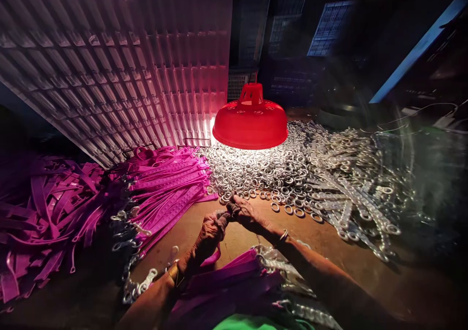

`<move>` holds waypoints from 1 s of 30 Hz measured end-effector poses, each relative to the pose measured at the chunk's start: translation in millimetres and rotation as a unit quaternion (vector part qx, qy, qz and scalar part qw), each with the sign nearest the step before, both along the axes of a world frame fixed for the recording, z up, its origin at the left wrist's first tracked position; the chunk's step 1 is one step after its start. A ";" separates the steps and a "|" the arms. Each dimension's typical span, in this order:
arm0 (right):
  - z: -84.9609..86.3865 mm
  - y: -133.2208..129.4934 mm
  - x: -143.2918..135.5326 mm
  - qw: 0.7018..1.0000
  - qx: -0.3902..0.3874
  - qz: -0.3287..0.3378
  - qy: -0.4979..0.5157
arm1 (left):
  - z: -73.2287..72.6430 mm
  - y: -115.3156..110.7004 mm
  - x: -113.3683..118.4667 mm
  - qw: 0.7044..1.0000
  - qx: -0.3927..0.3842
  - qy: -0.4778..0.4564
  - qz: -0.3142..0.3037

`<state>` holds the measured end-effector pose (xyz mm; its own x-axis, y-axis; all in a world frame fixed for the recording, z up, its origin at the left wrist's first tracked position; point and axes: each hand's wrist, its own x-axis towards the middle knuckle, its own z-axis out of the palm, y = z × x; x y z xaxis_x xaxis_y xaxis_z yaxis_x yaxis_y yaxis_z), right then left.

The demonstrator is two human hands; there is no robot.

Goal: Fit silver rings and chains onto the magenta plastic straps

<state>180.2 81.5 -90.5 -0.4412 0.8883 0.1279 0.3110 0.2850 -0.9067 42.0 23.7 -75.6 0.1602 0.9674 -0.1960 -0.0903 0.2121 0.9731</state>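
Note:
My left hand point(213, 226) and my right hand point(244, 212) meet over the table, fingertips closed together, with dark wraps showing on some fingers. From under the left hand hangs a pink strap point(213, 259), which that hand grips. Whatever the right fingers pinch is too small and covered to make out. Just beyond the fingertips lies a heap of silvery metal rings point(256, 171). Nearer my body, a bundle of pink straps point(234, 276) with pale metal chain pieces point(281, 262) at one end lies between my forearms.
A red lamp point(250, 123) hangs low above the rings. Left of them are a row of pink straps point(175, 179) with metal clips and a looser strap pile point(47, 213). Metal chain lengths point(358, 203) spread to the right. Ribbed translucent panels point(146, 67) stand behind.

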 end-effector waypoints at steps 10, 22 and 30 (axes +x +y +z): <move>58.6 -25.4 17.1 0.977 0.022 0.162 -0.134 | 50.4 13.3 -14.7 0.985 -0.163 -0.008 -0.059; 43.2 -156.2 48.2 0.987 -0.084 0.088 -0.101 | 48.7 -82.3 -14.0 0.950 -0.171 -0.045 -0.257; 26.9 -161.5 33.5 0.940 -0.330 0.086 0.033 | 48.0 -99.6 -8.8 0.967 -0.172 -0.059 -0.178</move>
